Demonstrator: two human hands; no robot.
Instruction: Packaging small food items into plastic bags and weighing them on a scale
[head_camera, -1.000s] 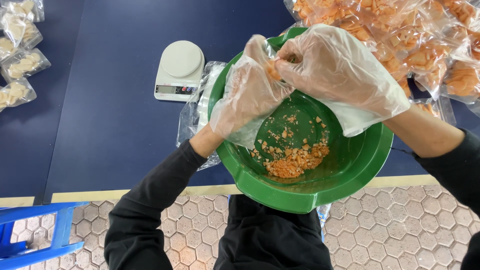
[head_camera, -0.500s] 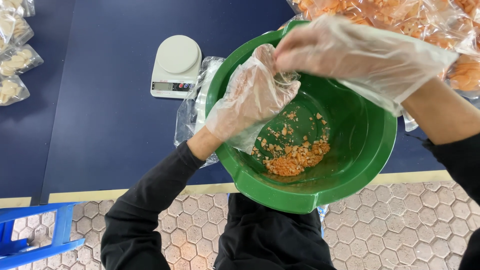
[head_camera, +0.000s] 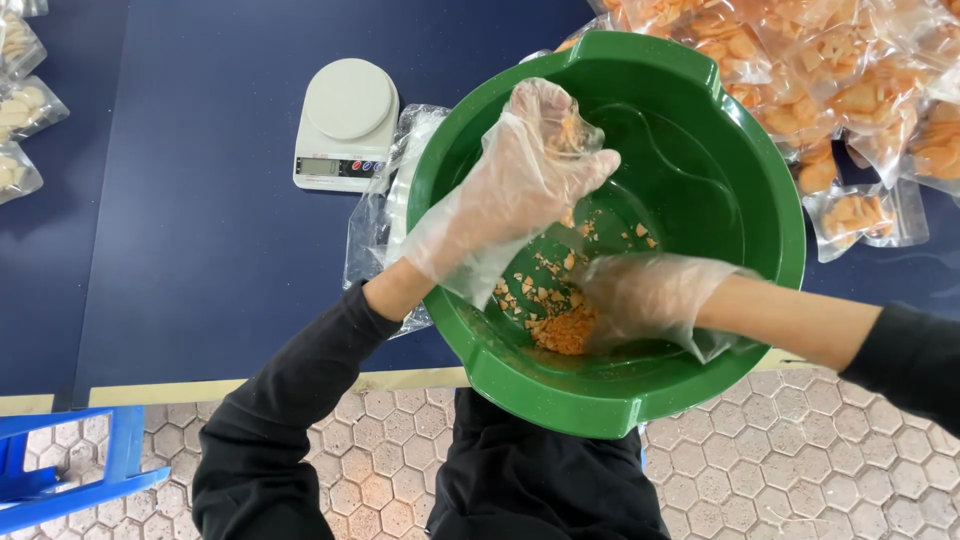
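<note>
Below, a person in thin clear plastic gloves works both hands inside a large green bowl (head_camera: 700, 380) that overhangs the near edge of a dark blue counter (head_camera: 200, 250). The right hand (head_camera: 645, 300) is low in the bowl, fingers curled loosely downward over a heap of broken orange cracker crumbs (head_camera: 562, 330) that lies against the near wall; whether it has closed on any of them cannot be told, as the glove hides the fingertips. The left hand (head_camera: 525, 165) is raised above the bowl's far-left side, fingers bunched around a few orange crumbs held within the glove. The heap sits directly under and just to the left of the right hand, below and nearer the body than the left hand, so the right hand is the closer of the two. The heap spreads along the bowl's near wall, with loose crumbs scattered toward the middle. Just beside the bowl on its left lie empty clear bags (head_camera: 385, 200) and a small white kitchen scale (head_camera: 345, 120); sealed bags of orange crackers (head_camera: 850, 90) pile up at far right, and bags of pale crackers (head_camera: 20, 110) at far left.
</note>
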